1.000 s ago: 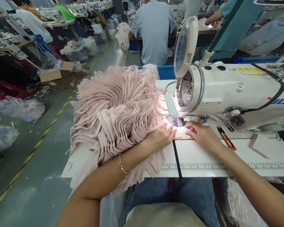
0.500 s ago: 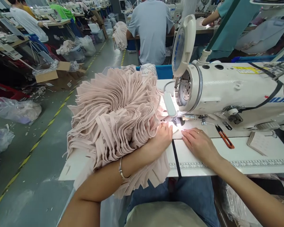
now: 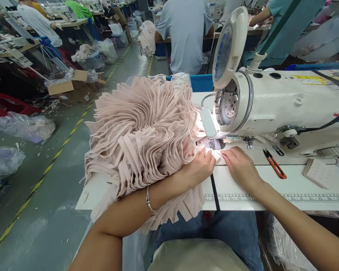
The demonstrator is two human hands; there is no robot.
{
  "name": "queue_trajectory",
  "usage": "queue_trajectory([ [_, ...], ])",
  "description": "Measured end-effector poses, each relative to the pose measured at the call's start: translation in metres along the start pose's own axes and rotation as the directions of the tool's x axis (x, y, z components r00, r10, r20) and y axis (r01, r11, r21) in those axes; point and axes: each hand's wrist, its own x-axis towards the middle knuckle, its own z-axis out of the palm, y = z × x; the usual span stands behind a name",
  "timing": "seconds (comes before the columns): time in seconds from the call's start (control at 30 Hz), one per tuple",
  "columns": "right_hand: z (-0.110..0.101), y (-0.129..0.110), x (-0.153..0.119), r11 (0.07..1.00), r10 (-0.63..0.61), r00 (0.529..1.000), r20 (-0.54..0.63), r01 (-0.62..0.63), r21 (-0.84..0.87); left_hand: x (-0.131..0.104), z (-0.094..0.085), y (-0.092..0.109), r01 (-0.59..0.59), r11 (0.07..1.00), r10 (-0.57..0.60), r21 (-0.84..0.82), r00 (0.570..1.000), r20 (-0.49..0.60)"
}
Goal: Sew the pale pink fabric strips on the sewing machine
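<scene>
A large bundle of pale pink fabric pieces (image 3: 141, 131) lies fanned out on the white table, left of the sewing machine (image 3: 271, 105). My left hand (image 3: 202, 164) reaches across the bundle's right side, its fingers closed on a small pink fabric piece (image 3: 219, 155) just in front of the lit needle area. My right hand (image 3: 241, 167) pinches the same piece from the right, thumb and forefinger together at its edge. Both hands are close to the presser foot (image 3: 211, 143), a short gap apart.
Orange-handled thread snips (image 3: 275, 165) and a stack of cards (image 3: 318, 173) lie to the right. A magnifier (image 3: 229, 47) stands over the machine head. A printed ruler (image 3: 243, 198) runs along the front edge. People sit at machines beyond.
The camera view has shifted, so the scene sits further right. My right fingers have gone from resting flat on the fabric to pinching it, and the piece is now nearer me, away from the needle.
</scene>
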Motion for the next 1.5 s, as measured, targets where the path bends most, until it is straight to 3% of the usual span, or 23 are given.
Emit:
queue_trajectory([
  [0.1,-0.011,-0.003,0.008,0.992,0.057,0.985,0.160,-0.037,-0.122,-0.002,-0.003,0.001,-0.003,1.000,0.003,0.010,1.000,-0.012],
  [0.27,-0.019,-0.008,0.034,0.968,0.241,0.881,0.407,-0.188,-0.167,0.002,-0.004,0.000,0.000,0.997,0.002,-0.073,1.000,0.017],
  [0.43,-0.008,-0.016,0.036,0.953,0.299,0.877,0.376,-0.298,-0.061,0.004,0.001,-0.008,0.224,0.930,-0.225,-0.292,0.974,0.031],
  [0.57,-0.004,-0.018,0.029,0.947,0.312,0.882,0.352,-0.318,-0.040,-0.001,0.001,-0.007,0.037,0.869,-0.072,-0.493,0.996,-0.052],
  [0.63,-0.005,-0.017,0.028,0.948,0.306,0.880,0.363,-0.318,-0.029,-0.003,-0.002,-0.003,-0.012,0.905,-0.009,-0.425,0.999,-0.046],
  [0.83,-0.008,-0.018,0.029,0.932,0.339,0.850,0.404,-0.362,-0.021,-0.005,-0.015,0.004,-0.012,0.990,0.023,-0.139,0.997,0.076],
  [1.07,-0.012,-0.006,0.026,0.923,0.251,0.877,0.409,-0.344,0.172,-0.004,-0.024,0.005,0.011,0.998,-0.005,-0.064,0.997,0.080],
  [1.13,-0.013,0.004,0.021,0.912,0.125,0.917,0.379,-0.256,0.321,-0.002,-0.021,0.005,0.016,0.997,-0.013,-0.075,0.999,0.035],
  [1.23,-0.009,0.017,0.009,0.902,-0.066,0.988,0.143,-0.002,0.431,0.001,-0.012,0.004,-0.015,0.996,0.011,-0.087,0.999,-0.045],
  [1.33,-0.001,0.021,-0.001,0.918,-0.155,0.987,-0.038,0.158,0.364,0.004,-0.002,0.003,-0.027,0.993,0.016,-0.111,0.995,-0.102],
  [1.4,0.004,0.019,-0.003,0.930,-0.194,0.979,-0.069,0.206,0.303,0.004,0.001,0.003,-0.005,0.987,-0.014,-0.163,0.993,-0.118],
  [1.5,0.009,0.013,0.001,0.963,-0.190,0.978,-0.086,0.202,0.176,0.004,-0.002,0.001,0.140,0.966,-0.163,-0.218,0.983,-0.090],
])
